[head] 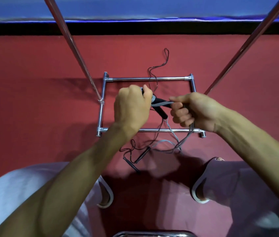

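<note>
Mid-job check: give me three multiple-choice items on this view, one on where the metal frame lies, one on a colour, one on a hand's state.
1. Where does the chrome frame lie?
A) on the red floor below the hands
B) on a table top
C) hung from the ceiling

2. What colour is the cord gripped by the right hand?
A) yellow
B) grey
C) green

3. How is the left hand?
A) flat and open
B) shut in an empty fist
C) curled round a black handle

Answers:
1 A, its bars lie flat on the red surface.
2 B, the strand at the fingers is grey.
3 C, the fingers wrap the handle's upper end.
</note>
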{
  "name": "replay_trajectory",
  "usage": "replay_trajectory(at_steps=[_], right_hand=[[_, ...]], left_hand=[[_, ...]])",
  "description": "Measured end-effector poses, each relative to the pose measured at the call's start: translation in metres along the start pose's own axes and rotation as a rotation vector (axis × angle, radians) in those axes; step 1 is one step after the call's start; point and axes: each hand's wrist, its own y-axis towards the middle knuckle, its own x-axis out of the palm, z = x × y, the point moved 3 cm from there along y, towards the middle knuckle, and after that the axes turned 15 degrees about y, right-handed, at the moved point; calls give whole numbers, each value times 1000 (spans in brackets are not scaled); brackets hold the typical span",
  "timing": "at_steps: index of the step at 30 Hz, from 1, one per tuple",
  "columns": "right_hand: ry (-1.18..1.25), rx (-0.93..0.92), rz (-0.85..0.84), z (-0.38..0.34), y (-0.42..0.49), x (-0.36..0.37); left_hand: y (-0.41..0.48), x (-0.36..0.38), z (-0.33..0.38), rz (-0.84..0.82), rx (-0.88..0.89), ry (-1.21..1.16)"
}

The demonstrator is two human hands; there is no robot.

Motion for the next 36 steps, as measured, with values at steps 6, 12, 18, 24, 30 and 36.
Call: replay_trajectory(at_steps=[6,12,18,24,30,36], right_hand=[[-896,-493,176,-17,-10,-10],[-1286,-798,-22,-21,-16,-13],[-1180,-657,-132,-24,-20,-21],[-401,-423,-184,-16,-6,-20],[-138,0,-262,13,-3,0],[-121,-240,-85,12,10,9]], left_hand=[[-3,6,3,-220,35,130],[2,4,-3,-499,-29,178],[3,-5,-2,-718,-1,86],[-4,-11,8,-935,-6,-563],[-10,-17,6,-692,177,-497],[-8,-17,8,-488,197,-303]])
